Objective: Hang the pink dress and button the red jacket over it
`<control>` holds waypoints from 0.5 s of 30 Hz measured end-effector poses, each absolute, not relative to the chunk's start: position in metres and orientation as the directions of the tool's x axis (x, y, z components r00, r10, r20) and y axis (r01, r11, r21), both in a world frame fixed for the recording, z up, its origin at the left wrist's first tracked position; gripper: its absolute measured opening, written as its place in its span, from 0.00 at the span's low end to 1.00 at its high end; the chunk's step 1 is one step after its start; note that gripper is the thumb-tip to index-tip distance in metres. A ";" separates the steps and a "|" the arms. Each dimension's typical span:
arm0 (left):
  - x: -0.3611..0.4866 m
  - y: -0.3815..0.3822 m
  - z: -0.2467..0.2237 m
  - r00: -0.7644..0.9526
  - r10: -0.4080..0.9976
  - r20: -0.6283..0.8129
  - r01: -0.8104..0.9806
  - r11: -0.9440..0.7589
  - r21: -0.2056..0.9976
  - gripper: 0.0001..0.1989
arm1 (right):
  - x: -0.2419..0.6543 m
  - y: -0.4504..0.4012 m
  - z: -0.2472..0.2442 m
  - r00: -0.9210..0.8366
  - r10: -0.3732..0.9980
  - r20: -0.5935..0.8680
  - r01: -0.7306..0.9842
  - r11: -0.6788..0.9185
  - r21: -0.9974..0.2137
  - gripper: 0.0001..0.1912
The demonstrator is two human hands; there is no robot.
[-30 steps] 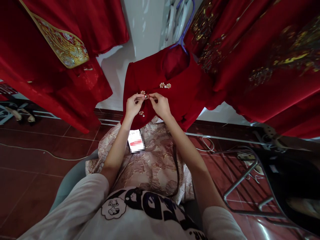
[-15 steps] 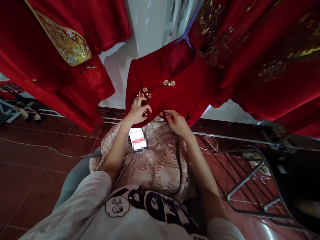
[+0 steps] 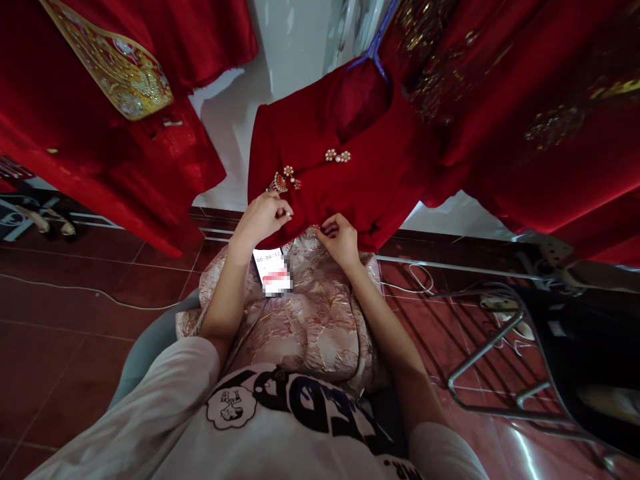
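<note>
Red garments hang at both sides, the left one (image 3: 145,157) with a gold embroidered panel, the right one (image 3: 493,177) with darker metallic embroidery. Between them a plain red top (image 3: 360,187) hangs from a purple hanger (image 3: 373,57), directly before a seated person, its lower edge reaching the knees. A pink brocade cloth (image 3: 310,320) covers the lap. A black chair (image 3: 580,347) with metal legs stands to the right. Both bare hands are at the top's lower front. The right hand (image 3: 341,240) pinches a small lower beaded piece (image 3: 315,227) between thumb and forefinger. The left hand (image 3: 263,217) is curled, thumb and forefinger nearly together beside a pale bead (image 3: 289,215); whether it grips the bead cannot be told. A lit phone (image 3: 273,270) lies on the brocade, below the left hand. Smallest are the pearl flower ornaments (image 3: 338,156) near the neckline and, lower down, a flower ornament (image 3: 289,171) beside a red beaded pendant (image 3: 280,183). Such small pieces probably want a light fingertip pinch, slack fabric, and the pendant's strands kept aside.
</note>
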State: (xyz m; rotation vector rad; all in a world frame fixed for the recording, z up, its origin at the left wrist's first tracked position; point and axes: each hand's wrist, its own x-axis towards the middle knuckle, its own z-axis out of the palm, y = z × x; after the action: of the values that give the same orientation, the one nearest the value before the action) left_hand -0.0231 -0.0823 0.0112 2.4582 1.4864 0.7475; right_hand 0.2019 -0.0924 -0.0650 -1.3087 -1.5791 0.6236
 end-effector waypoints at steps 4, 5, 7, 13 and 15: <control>-0.023 -0.086 0.015 0.338 0.901 0.272 0.783 -0.430 0.449 0.07 | 0.194 -0.096 -0.060 0.052 0.956 0.288 0.306 0.260 -0.916 0.19; -0.023 -0.085 0.015 0.317 0.910 0.266 0.779 -0.410 0.474 0.07 | 0.191 -0.097 -0.058 0.039 0.959 0.279 0.258 0.261 -0.930 0.20; -0.021 -0.083 0.014 0.288 0.928 0.238 0.754 -0.373 0.541 0.07 | 0.182 -0.097 -0.054 -0.009 0.962 0.272 0.156 0.270 -0.950 0.21; -0.021 -0.078 0.011 0.299 0.938 0.174 0.659 -0.334 0.674 0.08 | 0.156 -0.085 -0.052 -0.082 0.960 0.268 0.115 0.276 -0.954 0.19; -0.022 -0.077 0.009 0.287 0.942 0.175 0.639 -0.324 0.698 0.08 | 0.152 -0.082 -0.054 -0.063 0.962 0.266 0.146 0.273 -0.951 0.17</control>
State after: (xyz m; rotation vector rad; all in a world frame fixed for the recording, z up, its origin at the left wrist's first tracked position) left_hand -0.0216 -0.0769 0.0094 2.0581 1.4105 0.7924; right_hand 0.1516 -0.0815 -0.0542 -1.0900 -1.4701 0.9562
